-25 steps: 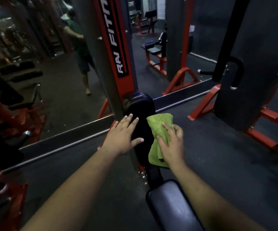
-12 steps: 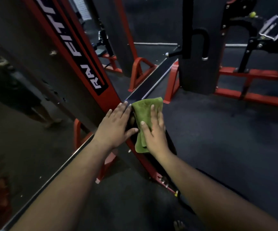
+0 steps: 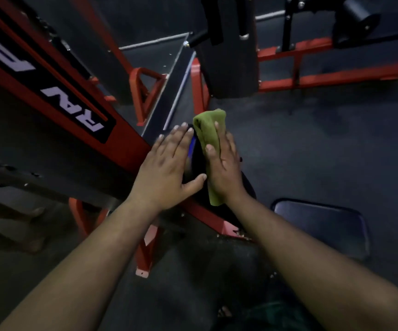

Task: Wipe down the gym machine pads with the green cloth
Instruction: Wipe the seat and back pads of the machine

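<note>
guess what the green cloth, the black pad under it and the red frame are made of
Green cloth: soft woven or terry fabric, matte; it folds and drapes.
Black pad: probably vinyl-covered foam, with a faint bluish sheen.
Red frame: likely painted steel, with straight rigid beams and a smooth coat.

White block letters "RN" stand on a black strip set along the slanted red steel upright of the gym machine (image 3: 121,139); further white letters continue up the same strip at the left edge, cut off and unreadable; no other text shows.
</note>
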